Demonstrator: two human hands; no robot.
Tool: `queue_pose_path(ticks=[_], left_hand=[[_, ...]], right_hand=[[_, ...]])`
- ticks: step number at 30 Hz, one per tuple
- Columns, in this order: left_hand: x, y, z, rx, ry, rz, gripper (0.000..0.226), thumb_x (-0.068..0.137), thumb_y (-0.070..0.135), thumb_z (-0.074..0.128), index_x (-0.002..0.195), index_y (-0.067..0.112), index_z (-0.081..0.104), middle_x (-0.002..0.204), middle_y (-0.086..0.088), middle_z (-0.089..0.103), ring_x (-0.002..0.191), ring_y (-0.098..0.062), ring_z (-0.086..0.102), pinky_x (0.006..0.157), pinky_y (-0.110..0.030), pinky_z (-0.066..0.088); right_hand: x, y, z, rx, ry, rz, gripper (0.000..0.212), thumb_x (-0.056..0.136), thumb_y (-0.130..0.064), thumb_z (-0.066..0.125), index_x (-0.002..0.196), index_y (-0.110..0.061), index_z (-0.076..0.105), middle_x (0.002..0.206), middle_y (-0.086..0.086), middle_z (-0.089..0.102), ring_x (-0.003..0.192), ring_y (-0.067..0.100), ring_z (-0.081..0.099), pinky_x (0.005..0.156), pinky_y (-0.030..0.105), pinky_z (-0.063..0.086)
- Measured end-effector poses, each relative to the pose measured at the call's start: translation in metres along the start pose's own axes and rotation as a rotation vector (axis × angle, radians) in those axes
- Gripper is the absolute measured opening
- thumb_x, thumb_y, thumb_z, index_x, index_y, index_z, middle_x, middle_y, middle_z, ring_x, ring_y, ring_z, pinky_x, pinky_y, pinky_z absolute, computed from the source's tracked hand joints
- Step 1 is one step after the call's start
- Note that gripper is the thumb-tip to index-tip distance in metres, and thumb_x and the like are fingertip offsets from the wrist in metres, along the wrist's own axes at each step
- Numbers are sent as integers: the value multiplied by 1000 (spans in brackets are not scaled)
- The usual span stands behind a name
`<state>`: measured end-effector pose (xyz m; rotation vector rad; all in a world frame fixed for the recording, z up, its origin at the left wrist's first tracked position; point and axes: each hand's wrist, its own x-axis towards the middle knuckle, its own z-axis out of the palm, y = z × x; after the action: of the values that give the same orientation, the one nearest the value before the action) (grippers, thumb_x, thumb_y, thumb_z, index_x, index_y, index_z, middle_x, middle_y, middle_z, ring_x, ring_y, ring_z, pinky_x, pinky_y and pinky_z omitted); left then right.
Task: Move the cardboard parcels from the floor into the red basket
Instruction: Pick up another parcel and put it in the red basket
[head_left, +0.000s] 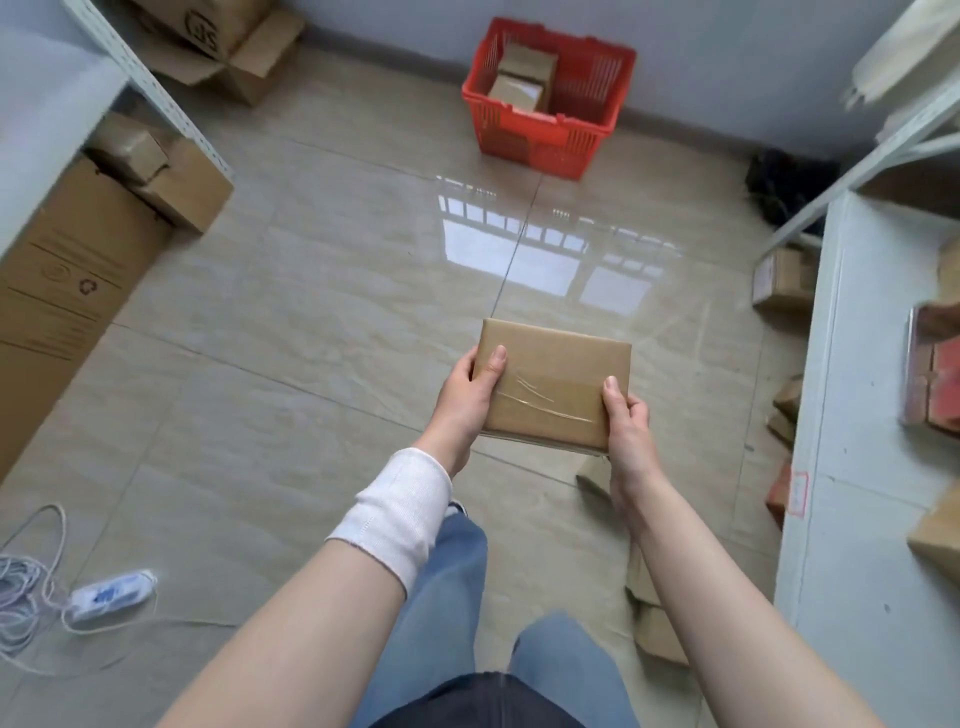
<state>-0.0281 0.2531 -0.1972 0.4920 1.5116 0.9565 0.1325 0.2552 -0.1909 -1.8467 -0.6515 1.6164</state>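
Single view, worn on my head, wide-angle, facing forward and down. Nearest the lens: my left hand (463, 401) and right hand (627, 423), gripping the cardboard parcel (556, 374) just below mid-frame. The floor (311, 312) fills most of the picture. The red basket (535, 137) sits far ahead, top centre, by the wall (727, 52). Edges blur.

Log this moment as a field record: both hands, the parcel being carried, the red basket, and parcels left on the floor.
held parcel: flat, brown, taped, carried above the floor
left hand: grips its left edge, thumb on top
right hand: grips its near right corner, thumb on top
red basket: on the floor by the far wall
parcels in basket: at least two
floor parcels: several beside the right arm, partly hidden
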Motion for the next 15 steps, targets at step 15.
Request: queue_pose_path(ticks=[15], left_hand=[[222,196,32,20,-76,-26,31,96,34,47,117,14,56,93,6,65,81,-6,61,61,-12,51]], right_hand=[[174,-224,84,46,14,-78,50,96,-36,42,141,-17,29,120,-4,45,104,9,44,65,9,36]])
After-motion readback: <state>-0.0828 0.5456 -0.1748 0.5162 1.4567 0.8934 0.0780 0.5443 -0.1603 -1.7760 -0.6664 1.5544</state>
